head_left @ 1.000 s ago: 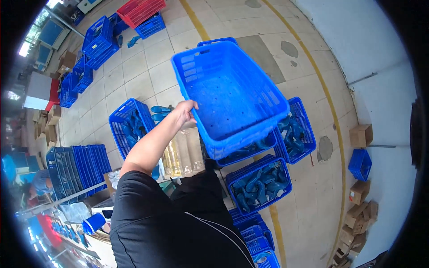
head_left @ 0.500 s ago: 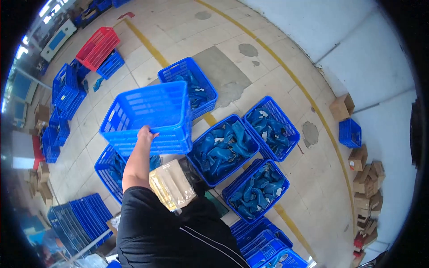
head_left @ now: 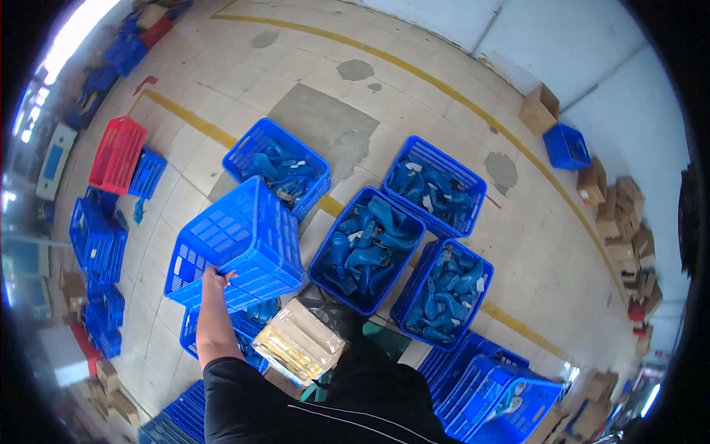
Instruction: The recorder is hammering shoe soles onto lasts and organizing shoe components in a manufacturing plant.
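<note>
My left hand (head_left: pixel 216 279) is closed on the near rim of a blue plastic crate (head_left: pixel 270 255), fingers over the edge. The crate is tilted, opening toward the left, and its visible inside holds nothing. It hangs above another blue crate (head_left: pixel 191 333) of blue pieces, which it partly hides. Just right of it stands a crate (head_left: pixel 316 266) filled with blue shoe lasts (head_left: pixel 366 255). Close to my body lies a taped cardboard box (head_left: pixel 299 340). My right hand is out of the picture.
More crates of lasts stand ahead (head_left: pixel 319 166) and to the right (head_left: pixel 477 200), (head_left: pixel 405 314). Stacked blue crates (head_left: pixel 488 399) are at lower right. A red crate (head_left: pixel 118 155) stands far left. Cardboard boxes (head_left: pixel 540 109) line the right wall.
The held crate has tipped further and come lower and nearer, with my left hand still on its rim. The whole view has turned, shifting the surrounding crates.
</note>
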`<state>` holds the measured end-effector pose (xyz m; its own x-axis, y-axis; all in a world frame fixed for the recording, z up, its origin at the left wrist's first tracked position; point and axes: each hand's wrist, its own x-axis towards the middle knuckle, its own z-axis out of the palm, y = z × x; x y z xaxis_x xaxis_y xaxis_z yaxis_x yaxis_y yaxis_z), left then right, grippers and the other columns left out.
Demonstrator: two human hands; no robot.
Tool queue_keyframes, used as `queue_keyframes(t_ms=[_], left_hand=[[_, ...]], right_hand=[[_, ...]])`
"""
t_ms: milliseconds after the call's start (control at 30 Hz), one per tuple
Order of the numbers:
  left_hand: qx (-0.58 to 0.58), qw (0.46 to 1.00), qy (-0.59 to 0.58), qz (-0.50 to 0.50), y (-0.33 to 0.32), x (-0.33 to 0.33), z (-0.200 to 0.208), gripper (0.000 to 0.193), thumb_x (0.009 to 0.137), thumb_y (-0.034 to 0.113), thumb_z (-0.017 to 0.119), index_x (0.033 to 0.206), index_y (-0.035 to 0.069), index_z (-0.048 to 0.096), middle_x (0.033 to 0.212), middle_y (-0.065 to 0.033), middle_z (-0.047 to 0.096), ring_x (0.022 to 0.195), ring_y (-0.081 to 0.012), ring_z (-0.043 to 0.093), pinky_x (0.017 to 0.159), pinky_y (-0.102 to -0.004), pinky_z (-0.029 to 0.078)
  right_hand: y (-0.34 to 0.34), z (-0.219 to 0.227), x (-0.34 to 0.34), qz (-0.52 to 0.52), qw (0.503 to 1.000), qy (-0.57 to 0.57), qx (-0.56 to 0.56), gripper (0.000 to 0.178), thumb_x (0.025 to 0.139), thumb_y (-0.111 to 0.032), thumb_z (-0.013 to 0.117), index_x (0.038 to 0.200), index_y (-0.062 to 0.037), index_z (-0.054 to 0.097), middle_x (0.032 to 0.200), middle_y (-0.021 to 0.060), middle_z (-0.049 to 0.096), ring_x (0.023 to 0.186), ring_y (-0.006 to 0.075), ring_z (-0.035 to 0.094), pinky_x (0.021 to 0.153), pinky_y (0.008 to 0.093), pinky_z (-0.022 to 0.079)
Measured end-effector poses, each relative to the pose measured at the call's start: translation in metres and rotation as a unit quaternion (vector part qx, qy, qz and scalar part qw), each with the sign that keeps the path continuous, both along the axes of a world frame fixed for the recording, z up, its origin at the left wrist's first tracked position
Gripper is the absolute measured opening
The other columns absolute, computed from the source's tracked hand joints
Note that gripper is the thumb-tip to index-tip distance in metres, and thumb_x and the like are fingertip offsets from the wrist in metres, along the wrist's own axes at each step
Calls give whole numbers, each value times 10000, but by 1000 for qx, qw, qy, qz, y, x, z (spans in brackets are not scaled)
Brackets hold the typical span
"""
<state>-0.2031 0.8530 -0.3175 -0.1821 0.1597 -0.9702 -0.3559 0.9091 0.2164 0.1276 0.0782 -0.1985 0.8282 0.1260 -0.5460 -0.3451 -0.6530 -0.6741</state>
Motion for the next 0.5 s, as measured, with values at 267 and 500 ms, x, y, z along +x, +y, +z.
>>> queue_keyframes(t_ms=[267,500], left_hand=[[181,974,-32,-131,24,42,26,501,1033,207,587,1431,-77,477,1554,-277,483,1222,-510,636,885,-502,658],[390,890,2,-236,27,68,38,614,1087,283,599,1652,186,379,1624,-118,503,1278,-361,655,974,-513,601]], right_hand=[[-90,36,-149,-162,982,-23,-96,541,1090,-496,507,1359,-60,678,1367,196,684,1136,373,703,938,486,558],[-134,39,-244,-253,961,-9,-112,524,1089,-480,517,1343,-56,689,1354,202,691,1121,376,709,924,486,564]])
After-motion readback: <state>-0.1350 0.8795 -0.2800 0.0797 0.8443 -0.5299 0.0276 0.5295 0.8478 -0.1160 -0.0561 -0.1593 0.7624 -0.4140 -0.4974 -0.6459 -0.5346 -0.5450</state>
